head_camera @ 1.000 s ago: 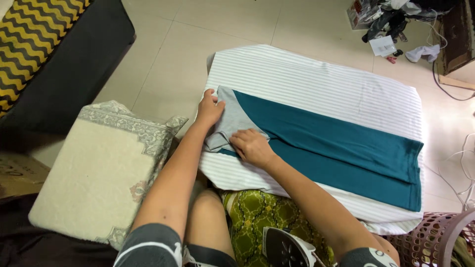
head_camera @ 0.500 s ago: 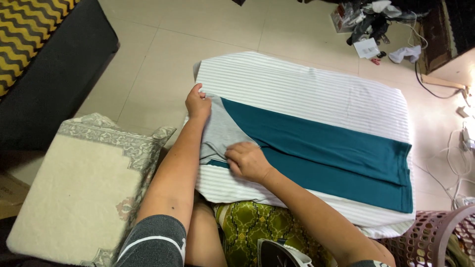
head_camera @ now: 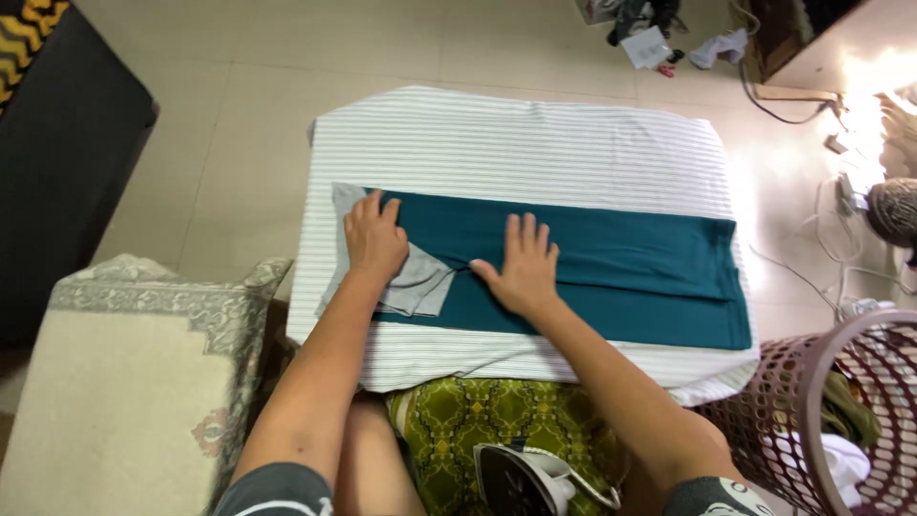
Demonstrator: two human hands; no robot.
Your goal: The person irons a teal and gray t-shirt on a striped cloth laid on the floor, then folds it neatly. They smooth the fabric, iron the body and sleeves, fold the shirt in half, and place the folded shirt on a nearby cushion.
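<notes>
A teal garment [head_camera: 611,263] with a grey sleeve [head_camera: 420,282] lies folded lengthwise on a white striped cloth [head_camera: 516,143] spread over a low board. My left hand [head_camera: 374,239] rests flat on the grey sleeve at the garment's left end. Palm down, my right hand [head_camera: 523,266] presses on the teal fabric near its middle, fingers spread. Neither hand grips anything.
An electric iron [head_camera: 521,483] stands by my knees on a green patterned cloth [head_camera: 478,420]. A cream cushion [head_camera: 115,382] lies to the left, a purple laundry basket [head_camera: 841,411] at right. Cables and a fan [head_camera: 893,210] sit on the tiled floor at right.
Both hands went from pinching and folding the grey sleeve to lying flat. The right hand slid right onto the teal fabric. The camera view shifted right.
</notes>
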